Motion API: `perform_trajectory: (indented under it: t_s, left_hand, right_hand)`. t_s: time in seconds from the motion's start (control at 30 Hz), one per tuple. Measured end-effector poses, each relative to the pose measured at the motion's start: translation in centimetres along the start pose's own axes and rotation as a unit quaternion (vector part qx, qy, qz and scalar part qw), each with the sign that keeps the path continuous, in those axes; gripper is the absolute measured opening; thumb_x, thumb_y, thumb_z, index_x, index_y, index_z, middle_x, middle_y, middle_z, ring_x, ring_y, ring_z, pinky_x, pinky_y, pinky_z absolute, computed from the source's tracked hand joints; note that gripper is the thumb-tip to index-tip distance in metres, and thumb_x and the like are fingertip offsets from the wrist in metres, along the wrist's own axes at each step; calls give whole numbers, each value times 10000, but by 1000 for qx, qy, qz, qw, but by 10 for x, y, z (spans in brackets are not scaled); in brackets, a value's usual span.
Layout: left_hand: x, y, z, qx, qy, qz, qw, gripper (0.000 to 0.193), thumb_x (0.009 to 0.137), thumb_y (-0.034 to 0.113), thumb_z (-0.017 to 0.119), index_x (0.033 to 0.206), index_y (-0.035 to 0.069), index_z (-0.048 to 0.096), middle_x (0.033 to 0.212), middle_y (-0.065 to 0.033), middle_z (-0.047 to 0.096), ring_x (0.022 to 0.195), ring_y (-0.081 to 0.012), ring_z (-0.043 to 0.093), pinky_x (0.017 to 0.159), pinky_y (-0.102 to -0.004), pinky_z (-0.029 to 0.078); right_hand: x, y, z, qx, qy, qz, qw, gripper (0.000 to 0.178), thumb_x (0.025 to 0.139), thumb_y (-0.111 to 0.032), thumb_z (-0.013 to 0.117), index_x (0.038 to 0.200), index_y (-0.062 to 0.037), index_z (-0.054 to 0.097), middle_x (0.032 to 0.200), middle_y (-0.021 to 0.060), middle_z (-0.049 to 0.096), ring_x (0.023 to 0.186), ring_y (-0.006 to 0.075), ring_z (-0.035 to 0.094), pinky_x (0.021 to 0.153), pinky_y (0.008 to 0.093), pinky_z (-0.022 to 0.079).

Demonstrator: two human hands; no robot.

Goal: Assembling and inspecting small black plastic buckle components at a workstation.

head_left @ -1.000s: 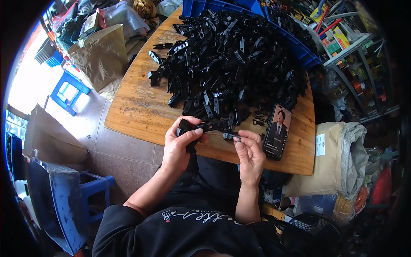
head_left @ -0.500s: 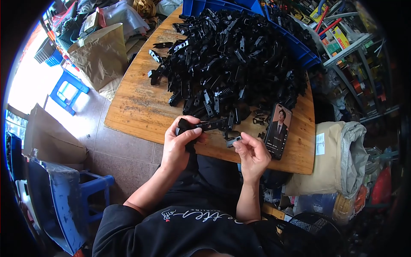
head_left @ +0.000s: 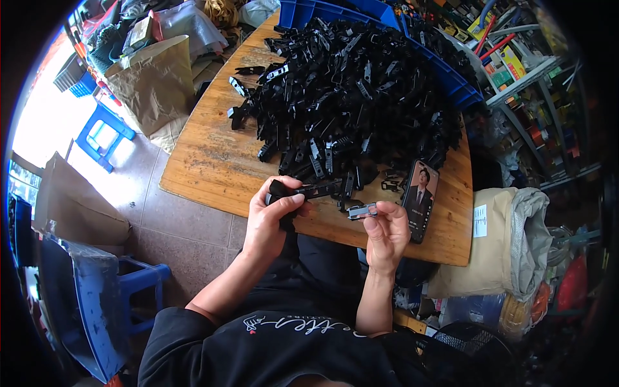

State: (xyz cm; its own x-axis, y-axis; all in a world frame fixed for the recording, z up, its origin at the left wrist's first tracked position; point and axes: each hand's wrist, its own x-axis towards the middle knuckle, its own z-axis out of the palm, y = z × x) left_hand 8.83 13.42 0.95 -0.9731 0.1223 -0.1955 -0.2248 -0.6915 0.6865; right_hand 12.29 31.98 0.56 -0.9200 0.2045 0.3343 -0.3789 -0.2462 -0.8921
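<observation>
My left hand (head_left: pixel 265 216) is closed around a dark black part (head_left: pixel 282 191) at the table's near edge, its thumb pressed along the top. A long black piece (head_left: pixel 319 190) stretches rightward from that grip; whether the two are joined I cannot tell. Between thumb and fingertips, my right hand (head_left: pixel 387 233) pinches a small grey rectangular metal piece (head_left: pixel 362 211) with an open frame at one end. The two hands are apart. Just beyond them lies a large heap of black plastic parts (head_left: pixel 361 97), several with ribbed or shiny surfaces.
A lit phone (head_left: pixel 420 201) lies on the wooden table (head_left: pixel 206 155) by my right hand. Blue crates (head_left: pixel 442 68) border the heap at the back and right. Paper sacks (head_left: pixel 480 242) stand at the right; blue stools (head_left: pixel 145 280) and a cardboard box (head_left: pixel 77 206) are at the left.
My right hand has lifted and turned, bringing the grey metal piece slightly up and to the right, so its flat side shows more. My left hand has stayed nearly still.
</observation>
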Motion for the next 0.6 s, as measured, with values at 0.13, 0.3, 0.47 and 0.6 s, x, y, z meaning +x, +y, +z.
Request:
perform_trajectory:
  t_s: [0.13,0.3,0.47,0.6]
  left_hand:
    - [-1,3,-3,-5,-1,9,1000,177,761,-15,575,929,28,546,727,-90,612,633,-140,578,642,-252,455]
    - [-1,10,-15,-10,15,24,1000,180,749,-5,592,919,25,542,741,-73,581,677,-159,591,643,-259,473]
    - [-9,22,-28,-38,35,58,997,186,749,-10,604,920,18,537,747,-82,587,656,-169,596,629,-270,480]
    - [-18,33,-43,-26,53,99,993,190,750,-10,616,920,22,540,745,-79,587,660,-164,595,622,-269,478]
  right_hand:
    - [2,7,-2,-16,-22,-13,1000,262,789,18,611,1034,1,522,935,63,567,840,129,562,772,251,469]
    - [10,6,17,-54,30,-39,997,154,816,18,564,965,-1,531,934,65,539,779,116,544,690,233,479]
    - [34,-3,28,-147,84,-176,970,134,862,-35,507,992,-4,513,1000,110,540,838,162,536,690,259,474]
    - [73,-70,3,-30,203,-335,920,193,903,-137,458,992,28,503,945,123,568,818,185,541,696,277,465]
